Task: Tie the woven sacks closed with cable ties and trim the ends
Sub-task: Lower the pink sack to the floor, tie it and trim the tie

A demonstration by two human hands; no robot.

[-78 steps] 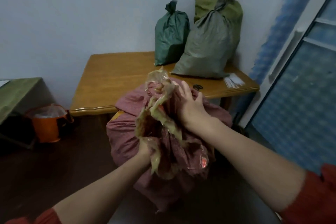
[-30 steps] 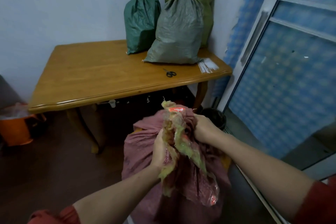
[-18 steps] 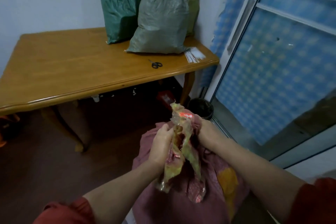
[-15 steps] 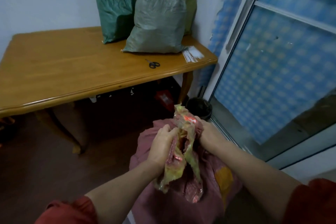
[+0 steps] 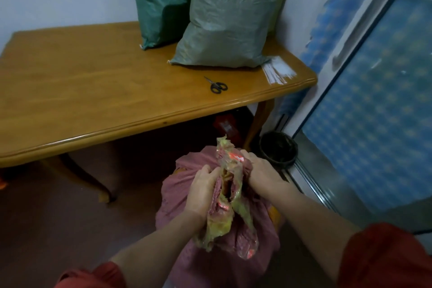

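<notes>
A pink woven sack with a yellowish plastic liner stands on the floor in front of me. My left hand grips the gathered mouth of the sack from the left. My right hand grips it from the right, and the bunched neck sticks up between them. On the wooden table lie black scissors and a bundle of white cable ties at the right corner. A grey-green sack and a dark green sack stand on the table against the wall.
A dark round pot sits on the floor by the table leg. A sliding door with blue patterned glass runs along the right. A red object lies under the table.
The view has shifted down and to the right, and the sack now sits lower, beside the table's right end. Both hands still hold the sack's mouth, bunching it tighter.
</notes>
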